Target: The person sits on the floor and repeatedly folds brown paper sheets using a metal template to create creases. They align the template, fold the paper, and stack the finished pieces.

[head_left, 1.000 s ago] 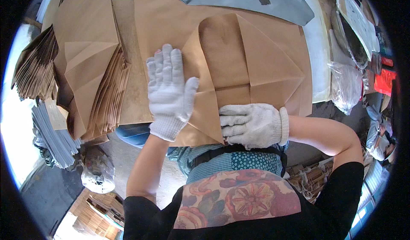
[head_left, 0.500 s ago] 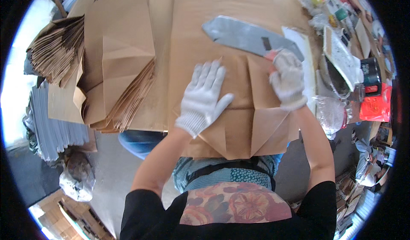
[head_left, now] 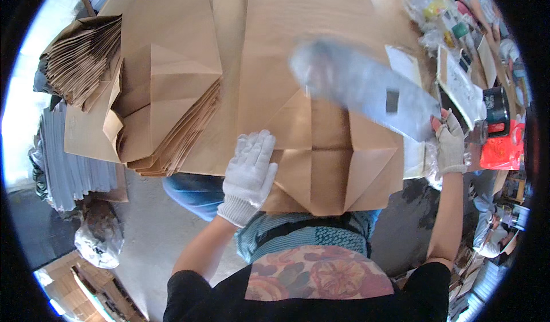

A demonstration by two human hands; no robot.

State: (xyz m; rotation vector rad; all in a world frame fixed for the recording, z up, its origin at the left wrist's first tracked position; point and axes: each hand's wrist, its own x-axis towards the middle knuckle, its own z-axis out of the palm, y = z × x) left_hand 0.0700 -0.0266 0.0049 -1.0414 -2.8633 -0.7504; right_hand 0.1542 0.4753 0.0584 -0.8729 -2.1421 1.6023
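Observation:
A brown paper bag lies at the near edge of the table, its bottom end opened into a creased, diamond-like fold. My left hand, in a white knit glove, rests flat at the left side of that fold with its fingers stretched out. In my right hand, whose glove leaves fingertips bare, is the right end of a long grey flat plate with a dark rectangular patch. The plate hangs slanted over the bag, its far left end smeared by motion. Whether it touches the paper cannot be told.
To the left lie folded paper bags and a fanned paper stack. Grey sheets are piled lower down. Along the right side stand a white tray, a black can, a red bag and plastic wrapping. Other people sit farther right.
My right hand has moved right and toward me, lifting and swinging the plate off the paper. My left hand has slid left and nearer, to the fold's left edge.

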